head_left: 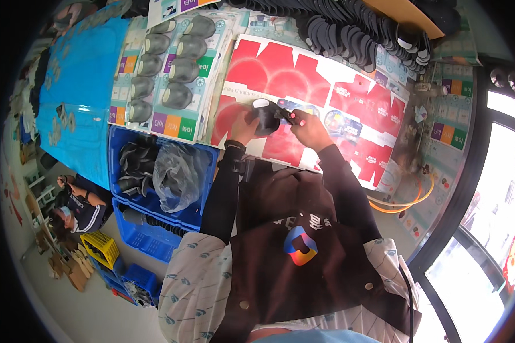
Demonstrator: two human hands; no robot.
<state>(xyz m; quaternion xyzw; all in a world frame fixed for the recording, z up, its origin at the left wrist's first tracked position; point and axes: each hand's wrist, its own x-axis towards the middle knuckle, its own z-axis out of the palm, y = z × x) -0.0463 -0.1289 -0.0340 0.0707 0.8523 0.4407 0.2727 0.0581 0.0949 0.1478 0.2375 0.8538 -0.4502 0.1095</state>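
At twelve o'clock of the view, the left hand (244,127) has its grip closed around a black cupped piece (264,121), over a red-and-white sheet (294,66). The right hand (313,134) has its grip closed on a dark tool with red ends (293,115), at three o'clock from the piece; whether they touch, I cannot tell. Grey rounded pieces (184,70) lie at eleven o'clock, a blue crate (213,170) at nine.

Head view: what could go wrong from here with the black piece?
The small tool in the right hand works close to the left hand holding the black piece; a slip might catch a finger. The printed red sheet directly beneath could get marked. The tightly packed dark pieces beyond may slide if bumped.
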